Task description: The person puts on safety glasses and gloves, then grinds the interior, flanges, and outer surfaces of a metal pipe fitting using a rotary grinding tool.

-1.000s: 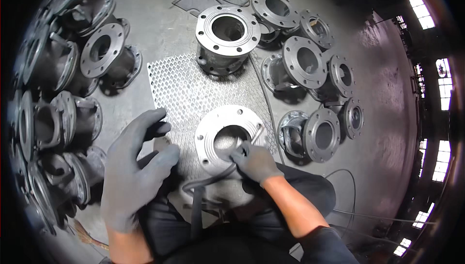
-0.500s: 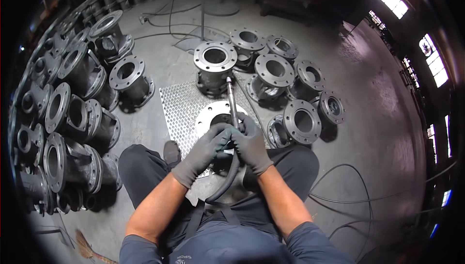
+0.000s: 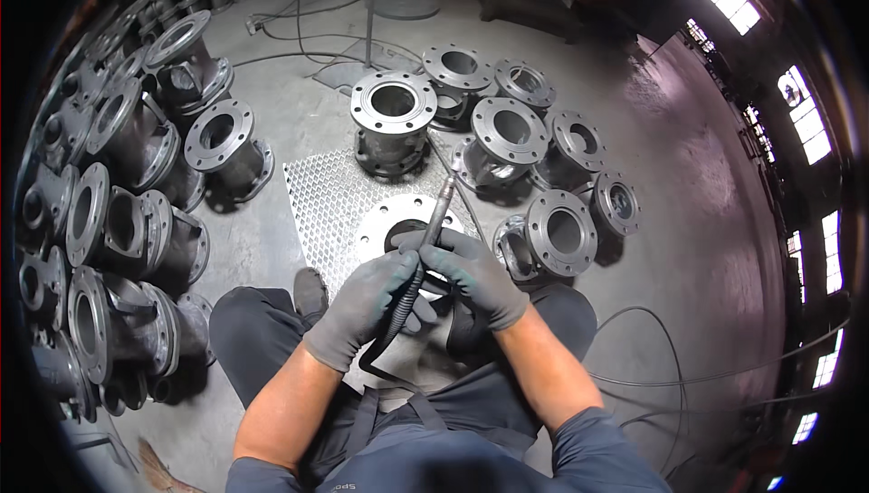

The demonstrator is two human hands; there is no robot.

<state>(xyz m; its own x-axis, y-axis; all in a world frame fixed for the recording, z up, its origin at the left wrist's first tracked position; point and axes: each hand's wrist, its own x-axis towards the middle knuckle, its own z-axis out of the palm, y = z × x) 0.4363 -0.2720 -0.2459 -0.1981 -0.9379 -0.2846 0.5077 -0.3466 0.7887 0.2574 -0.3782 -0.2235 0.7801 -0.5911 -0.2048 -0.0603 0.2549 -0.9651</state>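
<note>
Both of my hands wear grey gloves and meet over the shiny flange (image 3: 376, 226) of a pipe fitting in front of my knees. My right hand (image 3: 482, 283) is closed around the slim metal body of an air die grinder (image 3: 438, 214), its tip pointing away from me and slightly right. My left hand (image 3: 362, 298) grips the black ribbed hose (image 3: 404, 310) close behind the grinder, thumb on top. Below the hands the hose bends toward my lap. The grinder's tip is above the plate, apart from any flange as far as I can see.
A patterned metal plate (image 3: 317, 203) lies under the work, with an upright flanged fitting (image 3: 392, 144) at its far end. Several flanged fittings (image 3: 510, 144) stand to the right; many more (image 3: 95, 312) crowd the left. Cables (image 3: 679, 375) cross the floor at right. A broom (image 3: 158, 470) lies lower left.
The grinder has come back toward me and tilted more to the right, its tip now away from the standing fitting. My left hand has slid down to the hose. The view has shifted slightly.
</note>
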